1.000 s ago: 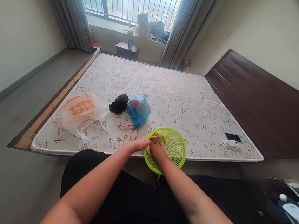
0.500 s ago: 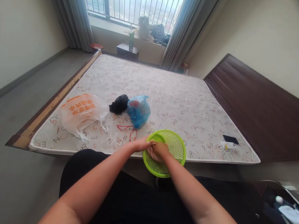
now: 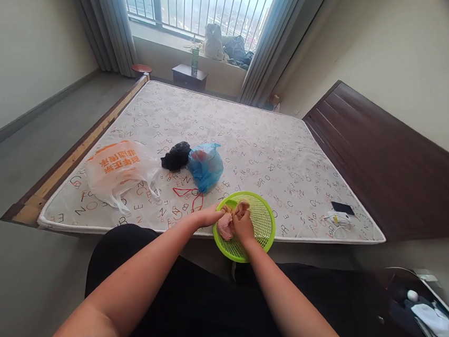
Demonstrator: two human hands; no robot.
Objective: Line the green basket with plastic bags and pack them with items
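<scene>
A round lime-green mesh basket (image 3: 262, 220) is at the near edge of the mattress, above my lap. My left hand (image 3: 213, 215) grips its left rim, thumb over the inside; the other fingers are hidden. Inside the basket is a crumpled pink and tan cloth (image 3: 225, 226). My right hand (image 3: 244, 226) is closed on this cloth, fingers pinching a tan fold that sticks up above them. The hands are close together, the right one over the middle of the basket.
On the lettered mattress (image 3: 245, 134) lie a white plastic bag (image 3: 123, 165), a black bag (image 3: 178, 156), a blue bag (image 3: 206, 167), a red cord (image 3: 187, 192) and a black phone (image 3: 342, 208) by a white cable. A dark headboard (image 3: 399, 173) stands right.
My right hand has turned and lifted slightly, raising a tan fold of the cloth, so more pink cloth shows. The basket has shifted slightly in view; my left hand stays at the rim.
</scene>
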